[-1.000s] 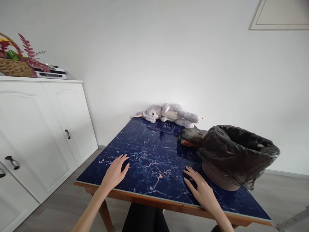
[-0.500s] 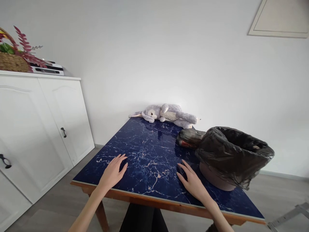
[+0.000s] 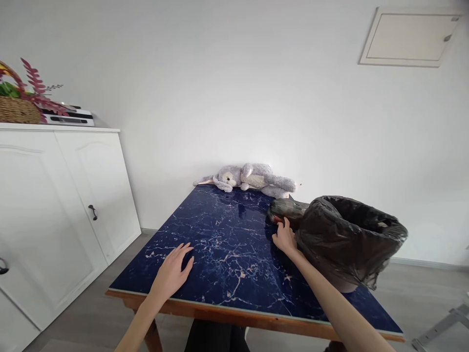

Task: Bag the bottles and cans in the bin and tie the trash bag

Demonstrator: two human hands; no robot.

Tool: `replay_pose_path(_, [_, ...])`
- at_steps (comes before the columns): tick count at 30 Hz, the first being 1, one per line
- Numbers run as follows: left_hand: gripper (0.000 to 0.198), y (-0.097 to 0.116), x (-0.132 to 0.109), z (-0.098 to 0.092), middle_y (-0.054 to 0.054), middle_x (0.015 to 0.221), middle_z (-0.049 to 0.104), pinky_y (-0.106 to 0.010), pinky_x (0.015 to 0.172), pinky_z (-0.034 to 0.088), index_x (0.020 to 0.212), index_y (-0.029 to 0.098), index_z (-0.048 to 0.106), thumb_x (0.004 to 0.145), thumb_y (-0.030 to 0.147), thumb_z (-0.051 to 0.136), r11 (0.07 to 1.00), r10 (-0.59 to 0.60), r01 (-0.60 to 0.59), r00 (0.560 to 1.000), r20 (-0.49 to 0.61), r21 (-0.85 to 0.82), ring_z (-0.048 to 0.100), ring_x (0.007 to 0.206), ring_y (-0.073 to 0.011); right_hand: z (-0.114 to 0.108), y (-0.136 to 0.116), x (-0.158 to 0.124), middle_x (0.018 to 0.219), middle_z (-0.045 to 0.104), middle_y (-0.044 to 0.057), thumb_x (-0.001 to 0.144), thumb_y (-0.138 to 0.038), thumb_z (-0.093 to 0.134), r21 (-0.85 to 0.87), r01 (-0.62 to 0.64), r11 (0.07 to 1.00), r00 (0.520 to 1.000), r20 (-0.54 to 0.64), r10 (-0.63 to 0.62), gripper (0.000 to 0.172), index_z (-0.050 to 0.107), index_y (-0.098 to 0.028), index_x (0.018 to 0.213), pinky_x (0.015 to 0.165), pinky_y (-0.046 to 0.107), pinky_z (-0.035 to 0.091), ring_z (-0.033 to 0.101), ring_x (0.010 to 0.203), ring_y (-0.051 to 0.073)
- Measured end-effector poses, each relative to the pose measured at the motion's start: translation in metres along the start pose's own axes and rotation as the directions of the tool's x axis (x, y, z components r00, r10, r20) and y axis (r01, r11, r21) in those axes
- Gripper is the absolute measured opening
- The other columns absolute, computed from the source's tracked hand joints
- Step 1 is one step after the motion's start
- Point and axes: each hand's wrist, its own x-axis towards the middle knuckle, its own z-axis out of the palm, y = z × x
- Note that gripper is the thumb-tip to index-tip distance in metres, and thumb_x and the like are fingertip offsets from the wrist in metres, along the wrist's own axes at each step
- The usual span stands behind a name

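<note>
On the blue marbled tabletop [image 3: 223, 249], my left hand [image 3: 172, 271] lies flat, fingers stretched out and holding nothing. My right hand [image 3: 286, 238] reaches forward on the right side, its fingertips at the near edge of a dark, shiny plastic bundle [image 3: 287, 208] with a reddish patch. The thumb is apart from the fingers, and no firm grip shows. Right beside that forearm stands a bin [image 3: 342, 283] lined with a black plastic bag [image 3: 337, 239], folded over its rim. A small pale bit shows inside the bag's mouth.
A grey plush rabbit [image 3: 256, 181] lies on its side along the table's far edge by the wall. To the left stands a white cabinet [image 3: 91, 171] bearing a wicker basket [image 3: 18, 110] and a white device [image 3: 69, 117]. Grey metal legs [image 3: 443, 327] show at lower right.
My right hand has left its flat place on the table and moved forward to the plastic bundle. My left hand rests where it was. The view has shifted slightly.
</note>
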Motion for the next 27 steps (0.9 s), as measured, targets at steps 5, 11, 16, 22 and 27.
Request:
replay_pose_path(5, [0.050, -0.001, -0.001, 0.001, -0.007, 0.157, 0.064, -0.059, 0.126, 0.045, 0.140, 0.028, 0.070, 0.107, 0.057, 0.046, 1.000, -0.005, 0.005, 1.000, 0.003, -0.020, 0.052, 0.153, -0.0362, 0.005, 0.004, 0.005, 0.147, 0.062, 0.013, 0.103, -0.040, 0.072, -0.047, 0.053, 0.997, 0.999, -0.010, -0.053, 0.043, 0.064, -0.019, 0.140, 0.104, 0.052, 0.058, 0.066, 0.124, 0.029])
replay_pose_path(11, [0.051, 0.002, -0.002, -0.001, -0.007, 0.159, 0.063, -0.058, 0.127, 0.043, 0.141, 0.027, 0.068, 0.108, 0.058, 0.044, 1.000, -0.009, 0.010, 1.000, 0.018, -0.025, 0.050, 0.155, -0.0352, 0.013, 0.008, -0.001, 0.150, 0.059, 0.013, 0.104, -0.039, 0.071, -0.063, 0.089, 0.994, 0.994, -0.051, -0.092, 0.044, 0.063, -0.020, 0.142, 0.105, 0.052, 0.058, 0.065, 0.126, 0.029])
replay_pose_path(16, [0.051, 0.004, -0.002, -0.001, -0.007, 0.158, 0.063, -0.056, 0.129, 0.041, 0.141, 0.027, 0.067, 0.109, 0.058, 0.043, 1.000, 0.000, 0.001, 1.000, 0.028, -0.022, 0.051, 0.154, -0.0342, 0.017, 0.012, 0.004, 0.155, 0.056, 0.014, 0.104, -0.039, 0.071, -0.057, 0.061, 0.997, 0.996, -0.057, -0.064, 0.045, 0.062, -0.020, 0.144, 0.107, 0.054, 0.056, 0.063, 0.129, 0.031])
replay_pose_path(22, [0.050, 0.006, -0.001, -0.002, -0.008, 0.159, 0.063, -0.057, 0.128, 0.042, 0.140, 0.026, 0.067, 0.109, 0.056, 0.043, 1.000, -0.003, 0.003, 1.000, 0.031, -0.007, 0.051, 0.154, -0.0344, 0.020, 0.015, 0.016, 0.149, 0.060, 0.013, 0.103, -0.039, 0.071, -0.043, 0.044, 0.998, 0.996, -0.072, -0.047, 0.045, 0.062, -0.019, 0.143, 0.104, 0.052, 0.058, 0.066, 0.125, 0.029])
replay_pose_path(27, [0.049, 0.007, -0.002, -0.003, -0.008, 0.158, 0.063, -0.057, 0.128, 0.042, 0.141, 0.025, 0.067, 0.109, 0.054, 0.043, 1.000, -0.007, 0.006, 0.999, 0.036, 0.002, 0.051, 0.154, -0.0342, 0.022, 0.017, 0.018, 0.146, 0.062, 0.013, 0.103, -0.039, 0.072, -0.019, 0.034, 0.999, 0.995, -0.096, -0.035, 0.044, 0.063, -0.019, 0.142, 0.102, 0.051, 0.060, 0.067, 0.122, 0.028])
